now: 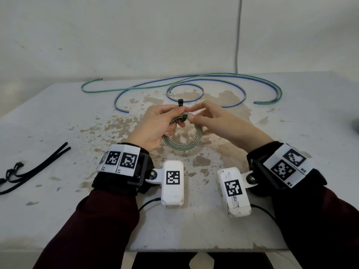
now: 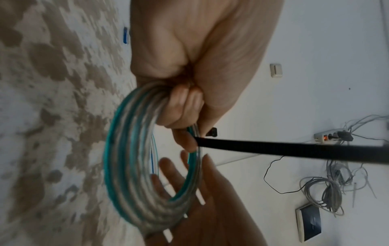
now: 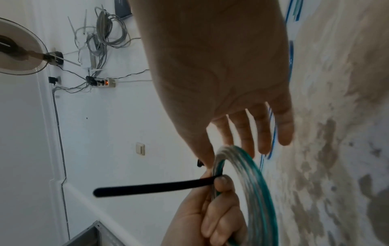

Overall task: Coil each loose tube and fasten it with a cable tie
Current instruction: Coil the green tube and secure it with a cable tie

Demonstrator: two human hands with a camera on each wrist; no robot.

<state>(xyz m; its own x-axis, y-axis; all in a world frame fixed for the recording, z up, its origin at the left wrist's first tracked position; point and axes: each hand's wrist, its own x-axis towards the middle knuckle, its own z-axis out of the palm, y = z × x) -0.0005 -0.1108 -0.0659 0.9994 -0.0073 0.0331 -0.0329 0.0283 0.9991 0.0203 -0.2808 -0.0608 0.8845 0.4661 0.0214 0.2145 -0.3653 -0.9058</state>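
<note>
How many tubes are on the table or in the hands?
3: a coiled tube gripped by the left hand, and a blue tube and a green tube lying loose farther back.

A white table [image 1: 58, 220] is seen, its top worn in brown patches where the coating has flaked, mostly around the middle. Along the far side two loose tubes are laid out in long curves: a blue-striped tube [image 1: 236, 88] curling into a ring near the centre, and a green-striped tube [image 1: 108, 90] crossing it. At the left edge, several black cable ties [image 1: 37, 169] are lying together.
</note>
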